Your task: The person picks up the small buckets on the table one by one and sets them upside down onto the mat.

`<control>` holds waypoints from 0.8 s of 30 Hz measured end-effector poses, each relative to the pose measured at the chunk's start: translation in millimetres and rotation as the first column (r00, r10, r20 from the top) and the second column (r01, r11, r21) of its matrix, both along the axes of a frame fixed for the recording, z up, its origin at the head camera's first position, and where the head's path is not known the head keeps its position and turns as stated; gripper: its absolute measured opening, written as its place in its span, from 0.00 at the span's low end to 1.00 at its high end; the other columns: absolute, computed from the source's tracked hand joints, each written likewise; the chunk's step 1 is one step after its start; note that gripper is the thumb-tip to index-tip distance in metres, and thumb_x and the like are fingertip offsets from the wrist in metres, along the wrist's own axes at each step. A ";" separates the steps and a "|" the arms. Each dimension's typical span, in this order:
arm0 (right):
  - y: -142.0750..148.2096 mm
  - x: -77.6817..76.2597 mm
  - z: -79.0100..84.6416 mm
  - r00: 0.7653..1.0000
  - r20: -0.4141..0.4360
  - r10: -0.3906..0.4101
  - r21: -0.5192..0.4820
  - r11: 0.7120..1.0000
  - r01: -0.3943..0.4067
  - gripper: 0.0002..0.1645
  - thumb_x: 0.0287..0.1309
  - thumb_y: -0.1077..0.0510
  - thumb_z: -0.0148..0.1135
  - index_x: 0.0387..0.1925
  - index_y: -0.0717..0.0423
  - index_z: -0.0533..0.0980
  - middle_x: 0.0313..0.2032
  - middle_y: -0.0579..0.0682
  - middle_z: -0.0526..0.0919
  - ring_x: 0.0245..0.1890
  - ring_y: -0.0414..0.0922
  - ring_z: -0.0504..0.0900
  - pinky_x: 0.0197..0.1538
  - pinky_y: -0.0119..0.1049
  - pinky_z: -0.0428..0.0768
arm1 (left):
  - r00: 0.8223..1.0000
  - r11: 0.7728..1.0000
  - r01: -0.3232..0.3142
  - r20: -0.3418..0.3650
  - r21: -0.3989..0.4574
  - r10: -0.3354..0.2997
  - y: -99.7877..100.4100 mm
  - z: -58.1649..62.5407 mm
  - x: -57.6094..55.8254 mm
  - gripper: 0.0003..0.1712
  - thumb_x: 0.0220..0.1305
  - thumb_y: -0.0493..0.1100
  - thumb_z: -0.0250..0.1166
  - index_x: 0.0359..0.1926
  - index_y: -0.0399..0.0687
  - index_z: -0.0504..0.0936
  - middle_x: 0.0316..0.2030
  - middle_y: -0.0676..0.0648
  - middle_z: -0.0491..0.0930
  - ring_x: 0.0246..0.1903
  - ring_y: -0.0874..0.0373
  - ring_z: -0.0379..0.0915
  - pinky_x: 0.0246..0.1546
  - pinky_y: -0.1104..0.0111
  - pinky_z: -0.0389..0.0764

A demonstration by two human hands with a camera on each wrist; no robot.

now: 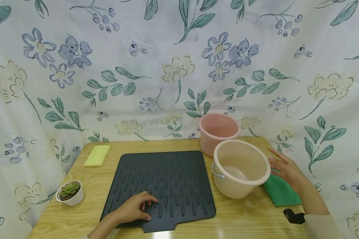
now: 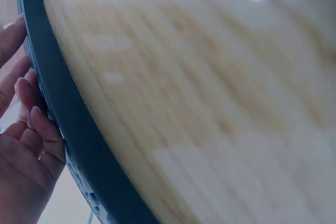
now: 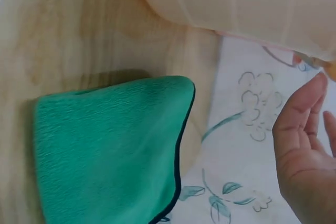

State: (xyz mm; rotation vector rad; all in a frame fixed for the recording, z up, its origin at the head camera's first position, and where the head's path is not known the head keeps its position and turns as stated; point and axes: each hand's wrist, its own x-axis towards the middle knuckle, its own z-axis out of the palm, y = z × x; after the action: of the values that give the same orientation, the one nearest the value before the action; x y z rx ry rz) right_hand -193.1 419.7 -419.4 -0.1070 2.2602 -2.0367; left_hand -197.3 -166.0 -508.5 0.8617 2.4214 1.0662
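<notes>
A black ridged mat [image 1: 185,186] lies on the table, and my left hand [image 1: 136,207] rests on its front left part with loosely bent fingers. In the left wrist view, fingers [image 2: 37,95] lie along the mat's dark edge [image 2: 79,108]. At the right stands a cream bucket [image 1: 236,191], upright, with a pale handle end on its left side. My right hand [image 1: 287,169] is raised beside the bucket's right rim, fingers loosely spread and holding nothing. Below that hand lies a folded green cloth [image 1: 282,191] with a dark border, seen large in the right wrist view.
A pink bucket [image 1: 207,142] stands behind the cream one, partly hidden by it. On the left are a yellow sponge cloth [image 1: 97,156] and a small succulent in a white pot [image 1: 74,199]. A floral curtain [image 1: 155,66] hangs at the table's back and sides.
</notes>
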 end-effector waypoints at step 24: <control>4.0 -30.9 3.0 0.949 0.047 0.311 -0.312 0.907 -0.282 0.32 0.74 0.69 0.41 0.68 0.35 0.70 0.55 0.43 0.82 0.48 0.43 0.85 0.45 0.39 0.84 | 1.000 1.000 -0.010 0.009 0.014 0.010 0.2 0.2 1.5 0.29 0.49 0.44 0.79 0.55 0.52 0.82 0.39 0.51 0.73 0.27 0.68 0.62 0.28 0.72 0.68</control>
State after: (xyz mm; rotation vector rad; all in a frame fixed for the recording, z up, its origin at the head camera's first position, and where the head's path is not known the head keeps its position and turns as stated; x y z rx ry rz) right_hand -224.0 423.7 -416.3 -0.3456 1.7353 -2.1461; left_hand -195.9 -165.8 -508.2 0.8488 2.4162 1.0891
